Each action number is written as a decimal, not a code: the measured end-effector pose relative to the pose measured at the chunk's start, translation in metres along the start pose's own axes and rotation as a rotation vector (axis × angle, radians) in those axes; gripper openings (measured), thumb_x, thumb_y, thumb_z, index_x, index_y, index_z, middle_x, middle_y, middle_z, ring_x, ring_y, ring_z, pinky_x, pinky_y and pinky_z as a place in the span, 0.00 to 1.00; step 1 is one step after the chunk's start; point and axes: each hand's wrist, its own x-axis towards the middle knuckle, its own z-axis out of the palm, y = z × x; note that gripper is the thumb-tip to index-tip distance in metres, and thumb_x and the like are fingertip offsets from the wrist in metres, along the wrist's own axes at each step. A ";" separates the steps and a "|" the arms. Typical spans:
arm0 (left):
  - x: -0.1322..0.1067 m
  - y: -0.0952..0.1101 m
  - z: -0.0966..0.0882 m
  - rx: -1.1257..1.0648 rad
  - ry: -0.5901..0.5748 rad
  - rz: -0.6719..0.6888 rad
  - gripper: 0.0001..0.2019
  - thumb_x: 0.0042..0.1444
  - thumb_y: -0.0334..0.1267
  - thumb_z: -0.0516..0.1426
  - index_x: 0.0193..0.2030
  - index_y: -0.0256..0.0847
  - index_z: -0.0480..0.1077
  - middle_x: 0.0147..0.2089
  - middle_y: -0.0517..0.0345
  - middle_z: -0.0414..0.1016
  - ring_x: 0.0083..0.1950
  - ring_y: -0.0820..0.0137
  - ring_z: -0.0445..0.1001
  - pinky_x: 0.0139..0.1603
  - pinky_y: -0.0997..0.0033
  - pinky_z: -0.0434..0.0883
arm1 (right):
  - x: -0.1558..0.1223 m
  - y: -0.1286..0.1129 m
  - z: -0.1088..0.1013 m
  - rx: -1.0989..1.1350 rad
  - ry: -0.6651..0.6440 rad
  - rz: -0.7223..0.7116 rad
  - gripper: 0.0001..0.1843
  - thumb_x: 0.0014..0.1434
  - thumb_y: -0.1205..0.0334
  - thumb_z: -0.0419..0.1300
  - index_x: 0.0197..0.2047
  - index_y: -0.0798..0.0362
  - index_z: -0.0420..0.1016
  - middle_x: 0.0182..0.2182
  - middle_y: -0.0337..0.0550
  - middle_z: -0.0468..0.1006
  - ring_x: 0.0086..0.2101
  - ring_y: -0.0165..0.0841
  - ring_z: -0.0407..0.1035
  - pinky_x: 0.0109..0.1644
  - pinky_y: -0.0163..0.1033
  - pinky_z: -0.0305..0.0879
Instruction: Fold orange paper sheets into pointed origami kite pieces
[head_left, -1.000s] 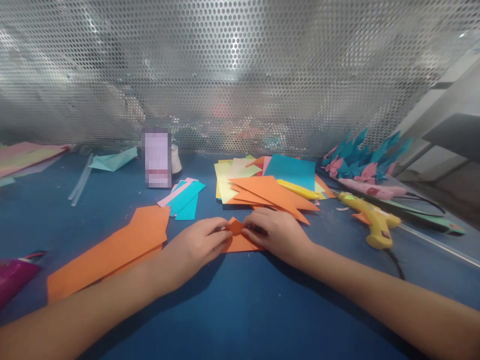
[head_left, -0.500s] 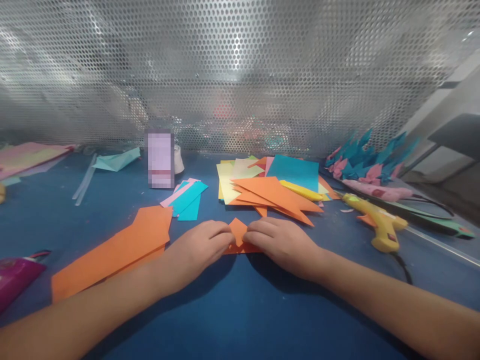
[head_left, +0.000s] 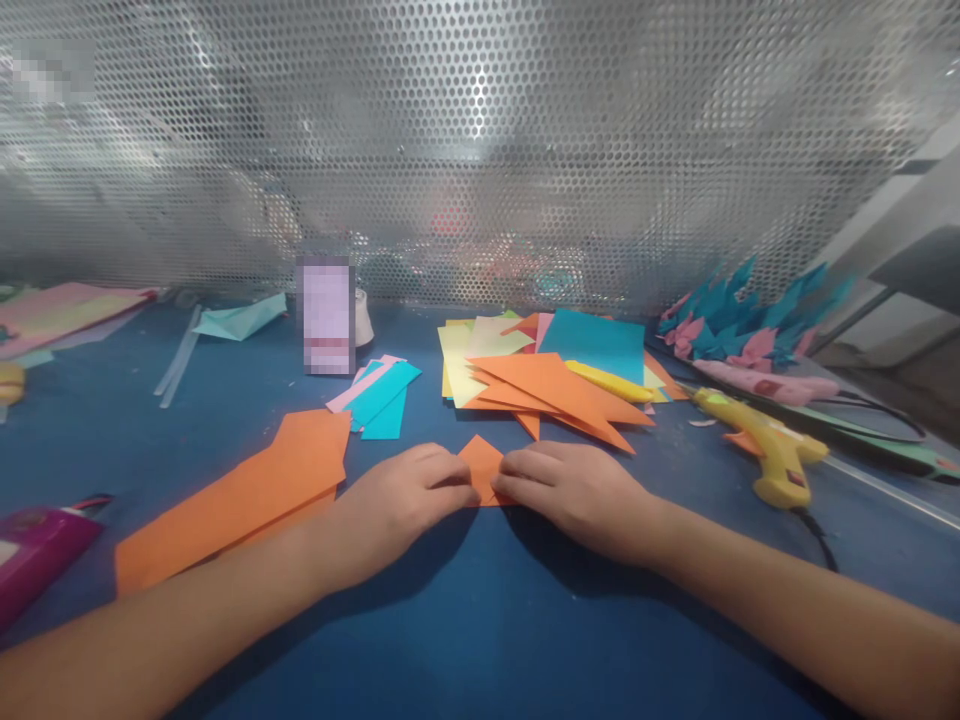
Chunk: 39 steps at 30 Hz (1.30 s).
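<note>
A small piece of orange paper, folded to a point at its far end, lies on the blue table between my two hands. My left hand has its bent fingertips pressed on the paper's left side. On the right side, my right hand presses with its fingers together. The fingers cover both lower corners of the paper. Beyond the hands lies a pile of pointed orange folded papers. Larger orange sheets lie behind my left forearm.
Blue and pink paper strips lie near a blurred upright phone-like object. To the right are a yellow glue gun, a pink tool and blue-pink folded paper pieces. A magenta object sits at left. Perforated metal closes the back.
The view has shifted slightly, so the things on the table appear a little further right. My left fingertips have slid slightly inward and nearer along the orange paper; both hands remain on it.
</note>
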 end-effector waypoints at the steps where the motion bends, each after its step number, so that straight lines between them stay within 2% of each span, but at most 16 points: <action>1: 0.000 0.000 -0.001 0.006 0.002 0.007 0.13 0.67 0.31 0.45 0.45 0.37 0.70 0.41 0.51 0.72 0.42 0.68 0.67 0.42 0.69 0.68 | 0.000 0.000 0.000 0.002 -0.012 -0.007 0.16 0.65 0.71 0.45 0.42 0.56 0.73 0.35 0.47 0.76 0.32 0.33 0.67 0.36 0.37 0.65; 12: 0.002 -0.001 0.000 0.076 0.006 0.050 0.13 0.67 0.31 0.46 0.42 0.36 0.71 0.38 0.52 0.72 0.39 0.69 0.68 0.40 0.69 0.68 | 0.001 0.000 -0.002 0.033 -0.022 -0.066 0.14 0.65 0.72 0.47 0.44 0.60 0.73 0.35 0.48 0.76 0.35 0.37 0.68 0.39 0.40 0.67; 21: 0.002 0.002 -0.002 0.086 -0.011 0.063 0.13 0.67 0.30 0.45 0.42 0.34 0.71 0.37 0.51 0.73 0.40 0.67 0.68 0.40 0.67 0.69 | 0.002 -0.001 -0.003 0.015 -0.021 -0.091 0.13 0.65 0.70 0.48 0.44 0.60 0.73 0.34 0.48 0.77 0.34 0.37 0.68 0.37 0.40 0.66; 27: -0.003 0.006 -0.001 0.080 -0.059 -0.015 0.13 0.66 0.30 0.45 0.46 0.36 0.70 0.39 0.52 0.72 0.39 0.68 0.68 0.37 0.69 0.68 | 0.003 -0.007 -0.008 0.004 -0.064 -0.045 0.12 0.64 0.71 0.49 0.44 0.60 0.73 0.32 0.49 0.76 0.33 0.37 0.67 0.35 0.41 0.65; 33: -0.005 0.009 -0.002 0.090 -0.090 -0.010 0.14 0.67 0.31 0.44 0.50 0.38 0.68 0.39 0.53 0.71 0.38 0.67 0.67 0.36 0.69 0.66 | 0.003 -0.007 -0.007 0.039 -0.069 -0.014 0.12 0.64 0.71 0.48 0.42 0.59 0.73 0.33 0.49 0.75 0.34 0.37 0.67 0.37 0.41 0.65; 35: -0.005 0.010 0.000 0.056 -0.085 -0.048 0.13 0.67 0.32 0.45 0.50 0.40 0.69 0.38 0.55 0.70 0.38 0.68 0.67 0.37 0.70 0.65 | 0.003 -0.007 -0.006 0.043 -0.058 -0.001 0.13 0.64 0.72 0.48 0.42 0.58 0.74 0.33 0.49 0.75 0.34 0.37 0.66 0.37 0.41 0.65; 39: -0.001 0.012 0.000 -0.132 0.005 -0.245 0.10 0.66 0.38 0.49 0.45 0.42 0.70 0.43 0.57 0.70 0.44 0.68 0.68 0.41 0.71 0.66 | 0.004 -0.008 -0.005 0.046 -0.065 0.022 0.12 0.63 0.73 0.49 0.41 0.57 0.74 0.35 0.48 0.75 0.33 0.36 0.65 0.36 0.42 0.66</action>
